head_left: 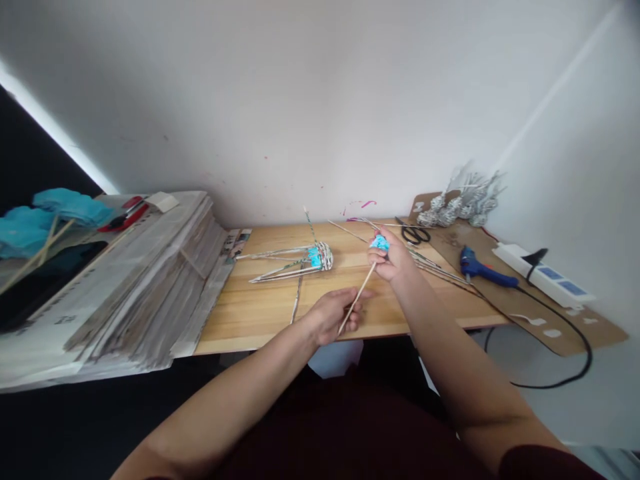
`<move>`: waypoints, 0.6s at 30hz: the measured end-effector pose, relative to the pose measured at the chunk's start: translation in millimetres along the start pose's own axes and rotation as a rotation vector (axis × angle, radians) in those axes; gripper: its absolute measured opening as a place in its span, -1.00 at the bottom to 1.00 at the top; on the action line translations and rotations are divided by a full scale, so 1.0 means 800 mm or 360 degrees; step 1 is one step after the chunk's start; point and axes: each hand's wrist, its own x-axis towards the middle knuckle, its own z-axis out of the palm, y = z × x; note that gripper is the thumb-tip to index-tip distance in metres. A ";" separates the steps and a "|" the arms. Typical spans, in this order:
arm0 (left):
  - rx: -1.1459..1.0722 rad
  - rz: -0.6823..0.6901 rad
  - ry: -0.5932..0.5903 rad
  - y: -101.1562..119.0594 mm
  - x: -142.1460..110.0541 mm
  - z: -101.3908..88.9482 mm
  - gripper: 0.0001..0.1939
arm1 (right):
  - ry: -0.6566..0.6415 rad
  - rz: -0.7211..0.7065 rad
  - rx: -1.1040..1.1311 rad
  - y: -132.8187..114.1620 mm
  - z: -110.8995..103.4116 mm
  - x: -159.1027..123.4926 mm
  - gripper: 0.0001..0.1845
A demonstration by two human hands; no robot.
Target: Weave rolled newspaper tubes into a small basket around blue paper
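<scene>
Crumpled blue paper (379,243) shows between the fingers of my right hand (391,257), which is closed around it. From below this paper a thin pale stick (361,291) slants down to my left hand (336,316), whose fingers are curled about its lower end. Left of my right hand, a small woven paper-strip piece (326,256) lies on its side on the wooden board (270,310). Blue paper fills its middle, and long rolled paper strips (275,255) stick out to the left. My fingers hide part of the blue paper.
Stacked newspapers (150,293) stand at left, bearing a red-and-black stapler-like tool (131,212), a phone (55,277) and blue paper flowers (70,205). Toward the right are black scissors (414,232), a blue glue gun (485,268) with its cord, a power strip (545,275) and silvery woven pieces (453,208).
</scene>
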 end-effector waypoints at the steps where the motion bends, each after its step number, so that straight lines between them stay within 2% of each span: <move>1: -0.0040 -0.0029 0.0043 -0.006 0.012 0.009 -0.79 | 0.0036 -0.0008 -0.0018 0.001 -0.005 0.003 -0.70; 3: -0.0062 0.0034 0.0221 -0.020 0.028 0.029 -0.81 | 0.0146 0.0007 -0.0045 0.001 -0.013 0.012 -0.67; 6: -0.0197 0.0043 0.0221 -0.039 0.030 0.055 -0.81 | 0.0296 0.0050 -0.0097 0.001 -0.020 0.029 -0.62; 9: -0.0270 0.0025 0.0202 -0.047 0.020 0.066 -0.81 | 0.0345 0.0074 -0.0131 0.002 -0.020 0.042 -0.60; 12: -0.0247 0.0053 0.0222 -0.048 0.008 0.059 -0.79 | 0.0310 0.0060 -0.0134 0.005 -0.016 0.043 -0.59; 18: 0.0003 -0.0024 0.0116 -0.033 0.004 0.025 -0.82 | 0.0129 0.0066 -0.0142 0.017 -0.021 0.027 -0.56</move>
